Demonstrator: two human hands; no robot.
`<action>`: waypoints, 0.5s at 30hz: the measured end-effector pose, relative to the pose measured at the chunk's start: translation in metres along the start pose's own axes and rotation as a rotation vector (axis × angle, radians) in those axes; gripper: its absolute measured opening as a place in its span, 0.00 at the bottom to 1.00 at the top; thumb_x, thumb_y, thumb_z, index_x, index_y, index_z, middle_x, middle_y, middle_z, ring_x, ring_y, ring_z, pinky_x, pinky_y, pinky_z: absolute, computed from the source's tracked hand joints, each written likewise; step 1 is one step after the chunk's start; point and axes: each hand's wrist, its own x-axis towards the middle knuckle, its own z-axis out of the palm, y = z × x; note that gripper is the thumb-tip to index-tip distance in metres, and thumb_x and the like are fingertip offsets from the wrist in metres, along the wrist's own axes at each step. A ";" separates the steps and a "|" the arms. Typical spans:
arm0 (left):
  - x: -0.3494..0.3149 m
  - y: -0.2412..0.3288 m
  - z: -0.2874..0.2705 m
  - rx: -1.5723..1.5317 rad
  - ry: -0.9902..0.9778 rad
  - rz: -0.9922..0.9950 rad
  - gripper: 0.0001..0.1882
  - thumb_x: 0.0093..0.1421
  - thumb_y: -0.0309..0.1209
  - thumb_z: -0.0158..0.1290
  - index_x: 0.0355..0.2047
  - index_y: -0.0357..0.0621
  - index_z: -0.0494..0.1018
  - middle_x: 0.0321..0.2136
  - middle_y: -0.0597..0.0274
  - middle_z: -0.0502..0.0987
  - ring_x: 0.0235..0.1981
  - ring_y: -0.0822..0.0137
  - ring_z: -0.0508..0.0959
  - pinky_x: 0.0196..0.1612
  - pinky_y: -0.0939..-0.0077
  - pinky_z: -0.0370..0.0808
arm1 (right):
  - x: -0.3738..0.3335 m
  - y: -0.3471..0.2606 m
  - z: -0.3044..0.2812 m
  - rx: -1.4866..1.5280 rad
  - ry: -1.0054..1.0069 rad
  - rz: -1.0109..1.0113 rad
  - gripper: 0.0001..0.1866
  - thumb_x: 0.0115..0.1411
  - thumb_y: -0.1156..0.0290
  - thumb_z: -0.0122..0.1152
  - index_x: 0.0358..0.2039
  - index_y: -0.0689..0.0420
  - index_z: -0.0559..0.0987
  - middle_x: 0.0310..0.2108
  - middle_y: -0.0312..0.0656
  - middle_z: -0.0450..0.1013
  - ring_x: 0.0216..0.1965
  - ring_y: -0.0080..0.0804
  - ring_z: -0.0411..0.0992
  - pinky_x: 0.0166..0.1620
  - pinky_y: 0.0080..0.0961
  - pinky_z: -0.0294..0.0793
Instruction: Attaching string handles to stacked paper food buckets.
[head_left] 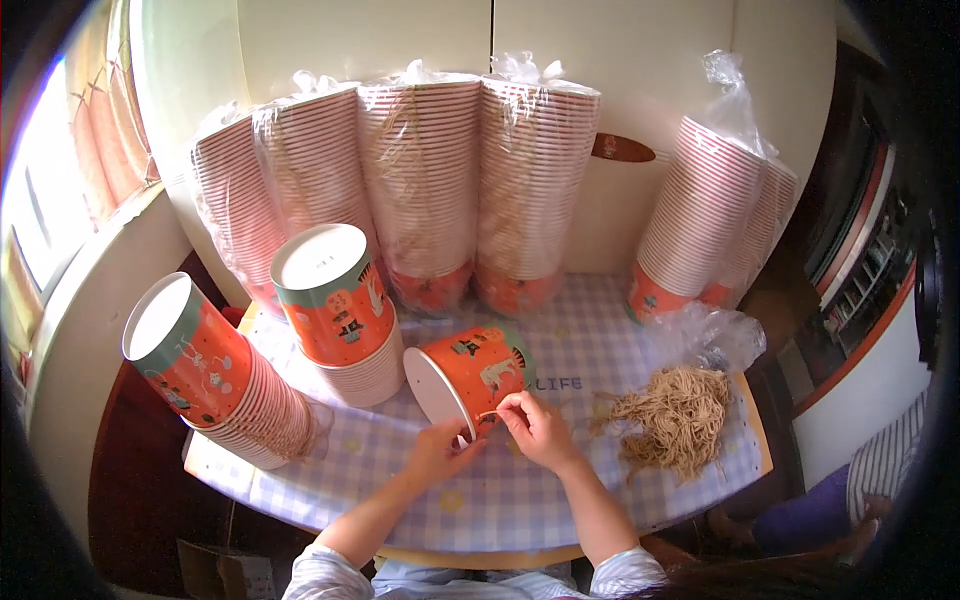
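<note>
An orange and green paper bucket (480, 368) lies tilted on its side in the middle of the table, its round white end facing left. My left hand (440, 458) is closed at the lower edge of that end, fingertips on the rim. Close by on the right, my right hand (538, 430) pinches a thin tan cord (487, 413) against the bucket's lower side. Where the cord runs past the fingers is hidden. Left of the bucket stand two stacks of upside-down buckets (335, 300) (205, 365), with cords hanging at the low side of the nearer stack.
A heap of loose tan cords (680, 422) lies at the right beside a crumpled clear plastic bag (712, 335). Several tall bagged bucket stacks (420, 180) line the back, with more bagged stacks (700, 210) at back right. A checked cloth (480, 505) covers the table. Another person's leg (810, 520) shows at lower right.
</note>
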 end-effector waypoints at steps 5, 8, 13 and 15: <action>-0.003 0.003 -0.001 0.036 -0.047 -0.075 0.11 0.48 0.35 0.58 0.29 0.44 0.72 0.19 0.62 0.74 0.17 0.70 0.74 0.21 0.77 0.70 | -0.001 -0.003 0.002 -0.070 -0.096 0.000 0.06 0.54 0.72 0.55 0.31 0.56 0.69 0.26 0.41 0.71 0.28 0.39 0.72 0.29 0.29 0.71; -0.004 -0.005 0.003 0.018 -0.020 -0.055 0.12 0.48 0.35 0.58 0.30 0.44 0.72 0.20 0.62 0.74 0.17 0.70 0.74 0.21 0.77 0.70 | -0.001 0.000 0.003 -0.073 -0.080 -0.028 0.06 0.52 0.74 0.56 0.30 0.56 0.69 0.26 0.40 0.71 0.27 0.38 0.72 0.28 0.28 0.71; -0.001 0.006 -0.002 -0.009 -0.005 -0.031 0.13 0.48 0.35 0.58 0.32 0.44 0.72 0.21 0.63 0.74 0.18 0.71 0.73 0.21 0.78 0.70 | 0.000 0.000 0.003 -0.090 -0.076 -0.023 0.06 0.49 0.76 0.57 0.29 0.56 0.70 0.26 0.39 0.71 0.27 0.35 0.73 0.27 0.27 0.72; -0.002 0.007 -0.003 -0.023 0.000 -0.043 0.12 0.48 0.34 0.59 0.31 0.44 0.72 0.21 0.63 0.75 0.18 0.72 0.73 0.22 0.78 0.70 | -0.001 0.000 0.004 -0.095 -0.082 -0.029 0.07 0.49 0.76 0.57 0.29 0.56 0.70 0.26 0.39 0.71 0.27 0.35 0.73 0.27 0.27 0.72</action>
